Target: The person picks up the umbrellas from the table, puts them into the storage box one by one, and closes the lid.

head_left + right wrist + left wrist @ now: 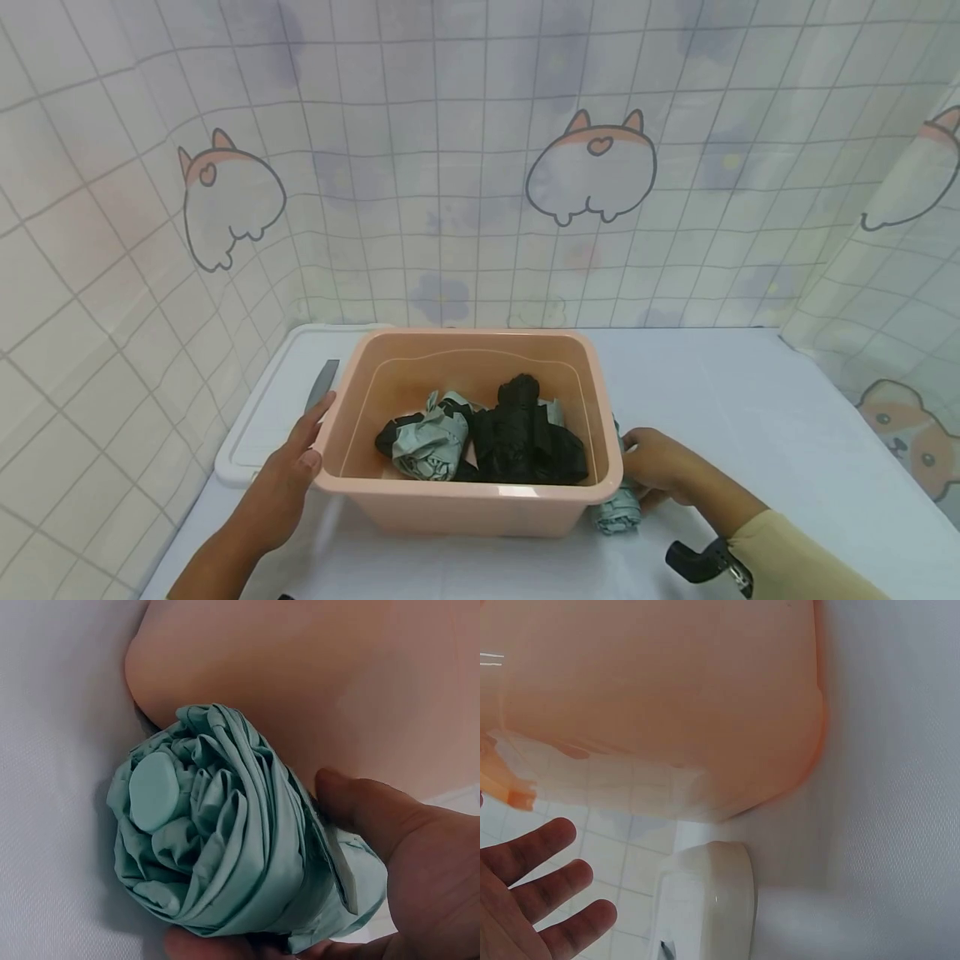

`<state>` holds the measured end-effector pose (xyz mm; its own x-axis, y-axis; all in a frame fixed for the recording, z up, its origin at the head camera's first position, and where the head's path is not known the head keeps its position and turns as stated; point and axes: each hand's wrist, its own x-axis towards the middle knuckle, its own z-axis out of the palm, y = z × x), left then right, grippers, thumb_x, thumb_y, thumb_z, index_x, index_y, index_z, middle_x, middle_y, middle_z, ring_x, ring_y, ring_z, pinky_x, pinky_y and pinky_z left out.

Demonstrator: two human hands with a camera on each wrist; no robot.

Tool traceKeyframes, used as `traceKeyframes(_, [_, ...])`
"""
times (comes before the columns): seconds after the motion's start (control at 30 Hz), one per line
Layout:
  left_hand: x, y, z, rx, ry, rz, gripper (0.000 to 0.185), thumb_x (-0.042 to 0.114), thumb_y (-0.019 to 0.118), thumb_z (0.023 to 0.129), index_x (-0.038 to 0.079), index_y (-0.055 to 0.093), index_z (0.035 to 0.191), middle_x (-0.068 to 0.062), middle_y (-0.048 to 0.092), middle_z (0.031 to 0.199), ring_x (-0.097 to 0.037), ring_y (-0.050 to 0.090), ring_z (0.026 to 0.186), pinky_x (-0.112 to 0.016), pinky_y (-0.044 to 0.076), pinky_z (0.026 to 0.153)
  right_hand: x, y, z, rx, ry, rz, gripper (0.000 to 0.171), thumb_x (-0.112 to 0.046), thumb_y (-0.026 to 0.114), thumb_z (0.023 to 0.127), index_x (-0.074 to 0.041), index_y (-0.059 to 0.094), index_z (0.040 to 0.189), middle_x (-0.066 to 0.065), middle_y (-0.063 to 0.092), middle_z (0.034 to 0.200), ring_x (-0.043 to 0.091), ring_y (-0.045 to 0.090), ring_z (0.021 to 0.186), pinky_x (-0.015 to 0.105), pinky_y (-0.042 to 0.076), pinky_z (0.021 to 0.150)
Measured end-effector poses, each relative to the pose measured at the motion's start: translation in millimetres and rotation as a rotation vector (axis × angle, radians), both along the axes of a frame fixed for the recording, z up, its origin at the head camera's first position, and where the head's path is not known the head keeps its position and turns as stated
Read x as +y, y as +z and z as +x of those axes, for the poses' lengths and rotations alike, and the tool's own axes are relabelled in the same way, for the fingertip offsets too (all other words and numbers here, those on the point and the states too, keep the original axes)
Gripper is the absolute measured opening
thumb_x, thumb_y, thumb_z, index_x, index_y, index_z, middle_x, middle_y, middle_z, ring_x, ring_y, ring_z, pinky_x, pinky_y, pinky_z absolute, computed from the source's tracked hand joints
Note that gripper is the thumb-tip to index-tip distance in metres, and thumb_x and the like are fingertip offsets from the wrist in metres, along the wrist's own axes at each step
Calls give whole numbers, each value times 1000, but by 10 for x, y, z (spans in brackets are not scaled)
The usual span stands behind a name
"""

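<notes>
— What's behind the table?
— A hanging backdrop cloth point(465, 167), pale with a grey grid and cartoon corgi rumps point(591, 171) among faint lilac flowers. It wraps round both sides.
— And the table point(750, 417) itself?
— Covered in white, evenly lit by soft light. A white lid point(258, 417) with a grey handle lies at its left edge.

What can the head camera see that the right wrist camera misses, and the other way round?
Only the head view shows the inside of the peach plastic tub, holding a black folded umbrella and a grey-green and black folded umbrella, plus the left hand resting on the tub's rim. Only the right wrist view shows the round cap on the mint-green folded umbrella. Both show the right hand gripping that umbrella beside the tub.
</notes>
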<state>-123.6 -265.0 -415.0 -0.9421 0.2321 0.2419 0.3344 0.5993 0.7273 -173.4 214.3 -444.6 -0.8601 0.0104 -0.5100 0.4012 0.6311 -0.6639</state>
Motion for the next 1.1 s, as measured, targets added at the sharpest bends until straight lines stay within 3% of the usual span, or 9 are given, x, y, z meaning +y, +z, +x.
traceKeyframes(0.13, [1, 2, 3, -1, 4, -6, 56, 54, 21, 109, 43, 15, 163, -24, 43, 155, -46, 56, 124, -69, 47, 89, -15, -27, -7, 19, 2, 10, 64, -29, 78, 90, 12, 50, 132, 19, 67, 94, 31, 69, 76, 45, 60, 58])
traceKeyframes(0.37, [4, 21, 13, -6, -4, 4, 58, 53, 22, 109, 37, 16, 165, -24, 41, 156, -47, 54, 126, -69, 46, 90, -14, -7, -34, 20, 2, 10, 77, -35, 79, 89, 16, 45, 136, 27, 64, 107, 37, 69, 84, 48, 60, 60])
traceKeyframes(0.6, [10, 25, 13, -23, 5, 11, 59, 52, 23, 108, 37, 17, 165, -23, 42, 155, -45, 55, 124, -67, 48, 88, 95, -7, -22, 0, -4, -63, 97, -43, 78, 89, 20, 30, 145, 42, 48, 134, 49, 62, 107, 56, 58, 74])
traceKeyframes(0.73, [6, 14, 6, -16, 1, 12, 59, 51, 23, 109, 34, 18, 165, -23, 43, 154, -44, 56, 123, -66, 48, 88, 219, -31, -22, -8, 12, -125, 99, -44, 73, 94, 22, 23, 147, 46, 35, 144, 51, 56, 119, 57, 56, 82])
traceKeyframes(0.8, [6, 12, 6, -13, -1, 12, 59, 51, 23, 109, 34, 17, 165, -23, 42, 155, -46, 55, 124, -66, 48, 88, 280, -27, -26, -16, 11, -176, 99, -43, 71, 95, 22, 20, 148, 45, 33, 145, 48, 56, 118, 56, 55, 85])
traceKeyframes(1.1, [14, 26, 11, 2, -10, 4, 55, 49, 21, 110, 39, 15, 164, -24, 39, 157, -49, 53, 127, -69, 46, 90, 444, 136, 0, -21, -28, -328, 97, -44, 71, 96, 18, 19, 150, 30, 52, 131, 36, 60, 110, 56, 54, 89])
